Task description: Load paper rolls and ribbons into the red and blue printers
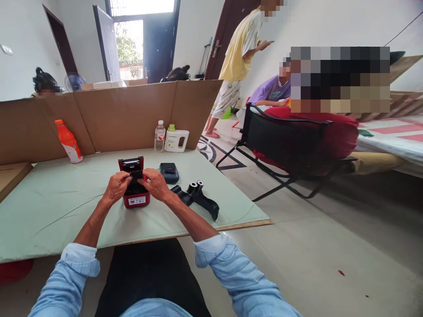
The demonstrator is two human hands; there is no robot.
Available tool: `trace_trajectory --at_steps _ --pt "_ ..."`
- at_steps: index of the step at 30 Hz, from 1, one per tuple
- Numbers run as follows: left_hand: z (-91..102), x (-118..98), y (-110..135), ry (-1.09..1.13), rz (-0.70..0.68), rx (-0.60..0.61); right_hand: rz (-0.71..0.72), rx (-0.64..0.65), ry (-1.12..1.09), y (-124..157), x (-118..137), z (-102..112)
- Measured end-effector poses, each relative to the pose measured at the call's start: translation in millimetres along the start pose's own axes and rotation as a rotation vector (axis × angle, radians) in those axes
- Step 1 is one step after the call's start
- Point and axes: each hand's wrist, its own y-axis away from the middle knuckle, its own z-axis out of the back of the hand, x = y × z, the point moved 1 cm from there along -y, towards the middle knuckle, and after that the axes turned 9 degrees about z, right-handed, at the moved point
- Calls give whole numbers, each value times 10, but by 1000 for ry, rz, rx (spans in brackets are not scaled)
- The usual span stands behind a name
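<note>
A small red and black printer (136, 200) stands on the table with its lid raised and a white label on its front. My left hand (116, 186) is closed at the left side of its opening, fingertips pinched on a dark black piece (135, 175). From the right, my right hand (155, 182) pinches the same piece over the opening. Whether this piece is loose or part of the printer is hard to tell. Just right of my right hand lie black ribbon rolls (206, 203) with white cores, partly unwound. Behind them sits a dark blue device (169, 172).
On the pale green table (82, 220), an orange bottle (68, 141) leans by a cardboard screen (125, 110). A clear bottle (159, 137) and a white jug (176, 140) stand farther right. Beyond the table's right edge is a black folding chair (280, 136) with a person seated; other people are nearby.
</note>
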Motion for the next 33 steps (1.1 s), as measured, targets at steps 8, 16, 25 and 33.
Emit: trace_trajectory --at_steps 8,16,25,33 --pt "29 137 -80 111 136 150 -83 56 -254 -429 25 124" --pt "28 92 -82 76 126 144 1 -15 -444 -698 372 412" --pt "48 -495 -122 95 -22 176 37 -211 -504 -549 395 1208" --pt "-426 -1438 -622 -66 -279 261 -165 -568 -333 337 173 2214"
